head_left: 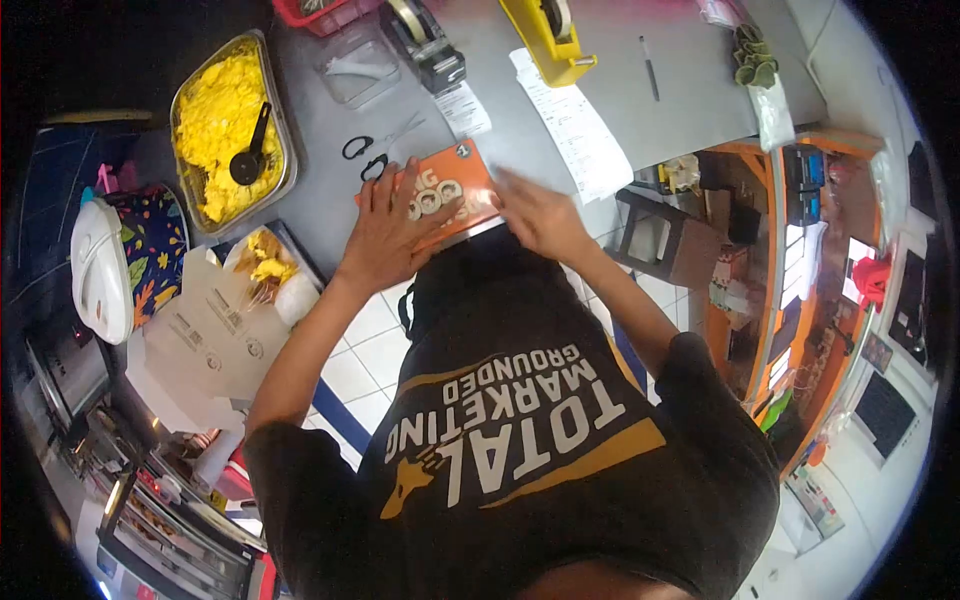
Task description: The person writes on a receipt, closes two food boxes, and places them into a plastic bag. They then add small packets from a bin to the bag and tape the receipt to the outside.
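Your left hand (385,230) lies flat, fingers spread, on the orange printed cardboard box (440,190) at the near edge of the grey desk (620,100); your right hand (540,215) presses its right end, fingers together. Keep both palms even so the lid seats squarely. The box reads "GOO…"; your shirt, "TOTAL MARKETING GROUNDED".

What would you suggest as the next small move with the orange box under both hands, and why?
Probably press the lid flat and shut: the left hand and right hand both rest on top of the orange box, which sits at the counter edge.
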A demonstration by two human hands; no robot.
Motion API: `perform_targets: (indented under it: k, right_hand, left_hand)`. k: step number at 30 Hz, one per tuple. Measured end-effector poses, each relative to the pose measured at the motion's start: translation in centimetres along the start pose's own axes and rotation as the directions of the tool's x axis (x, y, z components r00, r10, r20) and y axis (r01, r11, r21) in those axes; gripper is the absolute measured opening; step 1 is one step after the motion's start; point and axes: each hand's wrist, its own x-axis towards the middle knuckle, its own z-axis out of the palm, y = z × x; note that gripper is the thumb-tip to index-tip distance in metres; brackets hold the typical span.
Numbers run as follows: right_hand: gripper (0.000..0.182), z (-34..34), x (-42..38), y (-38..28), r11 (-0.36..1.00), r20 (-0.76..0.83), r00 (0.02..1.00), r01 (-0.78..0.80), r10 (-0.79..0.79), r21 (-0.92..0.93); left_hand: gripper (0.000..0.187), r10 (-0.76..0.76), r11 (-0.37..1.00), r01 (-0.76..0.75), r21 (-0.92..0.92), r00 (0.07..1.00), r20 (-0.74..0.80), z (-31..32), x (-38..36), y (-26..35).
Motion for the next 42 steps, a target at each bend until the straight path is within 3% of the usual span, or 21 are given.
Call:
perform_targets:
  k: [1,2,3,4,5,8,12,15,18,19,22,26,27,30,31,32,33,34,36,40,42]
  right_hand:
    - [0.036,-0.6,1.7,1.3,0.999,-0.24,0.97,-0.041,0.036,-0.014]
    - [0.033,-2.0,3.3,3.0,0.943,-0.341,0.881,-0.285,0.329,0.172]
    - [0.031,-4.1,5.8,3.7,0.802,-0.406,0.7,-0.437,0.587,0.406]
    - [0.044,-6.1,8.6,4.8,0.605,-0.325,0.592,-0.366,0.738,0.707]
    - [0.046,-7.2,9.6,8.3,0.49,-0.182,0.55,-0.487,0.815,0.723]
    - [0.045,-9.7,12.1,11.3,0.33,0.137,0.582,-0.622,0.802,0.71]
    - [0.044,-9.8,13.1,13.3,0.282,0.235,0.587,-0.653,0.775,0.703]
    - [0.038,-9.1,12.0,12.8,0.287,0.108,0.615,-0.507,0.781,0.813]
    - [0.03,-7.9,8.9,11.0,0.142,0.021,0.614,-0.216,0.789,0.966]
    - [0.022,-7.7,8.5,9.7,0.161,-0.024,0.599,-0.176,0.801,0.971]
    - [0.02,-5.0,7.5,12.0,0.396,-0.158,0.596,-0.291,0.787,0.871]
    - [0.019,-4.5,7.4,15.1,0.418,-0.147,0.556,-0.4,0.818,0.816]
    - [0.027,-4.8,7.1,15.7,0.482,-0.154,0.554,-0.516,0.819,0.708]
    - [0.03,-6.2,6.2,11.2,0.532,-0.153,0.628,-0.476,0.763,0.701]
    - [0.03,-5.6,4.7,9.9,0.489,-0.049,0.649,-0.52,0.759,0.7]
    - [0.028,-6.0,3.5,6.0,0.557,0.085,0.74,-0.571,0.667,0.603]
    - [0.023,-4.8,2.7,1.8,0.36,0.217,0.729,-0.545,0.649,0.757]
    - [0.021,-3.1,1.7,-0.6,0.331,0.279,0.769,-0.531,0.574,0.78]
    - [0.02,-1.0,1.5,-5.1,0.19,0.445,0.681,-0.646,0.581,0.74]
    - [0.022,3.6,0.6,-5.7,0.092,0.464,0.652,-0.631,0.6,0.77]
    - [0.024,4.7,0.3,-5.4,0.153,0.427,0.656,-0.637,0.622,0.756]
  left_hand:
    - [0.065,0.005,1.0,-0.005,0.003,1.0,-0.015,-0.1,0.3,-0.2]
    - [0.064,0.009,1.0,-0.009,0.0,1.0,-0.02,-0.1,0.2,0.0]
    - [0.063,0.014,1.0,-0.014,-0.004,1.0,-0.021,-0.2,0.0,0.2]
    - [0.063,0.012,1.0,-0.012,0.001,1.0,-0.002,-0.2,0.0,0.3]
    - [0.063,0.013,1.0,-0.013,0.006,1.0,0.018,-0.3,-0.1,0.3]
    - [0.064,0.012,1.0,-0.012,0.009,1.0,0.018,-0.4,0.1,0.3]
    - [0.065,-0.013,1.0,0.013,0.007,1.0,-0.004,-0.4,0.0,0.7]
    - [0.066,-0.033,0.999,0.031,-0.026,0.998,-0.051,-0.2,0.0,1.1]
    - [0.066,-0.103,0.993,0.101,-0.054,0.994,-0.048,-0.2,0.3,2.1]
    - [0.066,-0.128,0.99,0.124,-0.06,0.989,-0.067,0.0,0.4,2.4]
    - [0.065,-0.179,0.983,0.173,-0.065,0.98,-0.091,0.3,0.6,3.2]
    - [0.065,-0.25,0.968,0.245,-0.055,0.963,-0.102,0.5,1.0,4.1]
    - [0.065,-0.264,0.964,0.259,-0.061,0.959,-0.1,0.7,0.8,4.5]
    - [0.061,-0.278,0.96,0.276,-0.041,0.96,-0.038,0.5,0.8,4.6]
    - [0.062,-0.286,0.958,0.284,-0.048,0.957,-0.051,0.6,0.7,4.6]
    - [0.063,-0.292,0.956,0.289,-0.053,0.954,-0.066,0.8,0.8,4.6]
    - [0.064,-0.292,0.956,0.288,-0.061,0.953,-0.075,0.9,0.8,4.6]
    - [0.065,-0.3,0.953,0.296,-0.06,0.951,-0.074,0.8,0.9,4.6]
    - [0.067,-0.308,0.951,0.303,-0.066,0.949,-0.068,0.5,1.0,4.7]
    - [0.067,-0.297,0.954,0.29,-0.08,0.949,-0.108,0.9,0.9,4.5]
    - [0.067,-0.294,0.954,0.285,-0.09,0.949,-0.115,1.0,0.8,4.5]
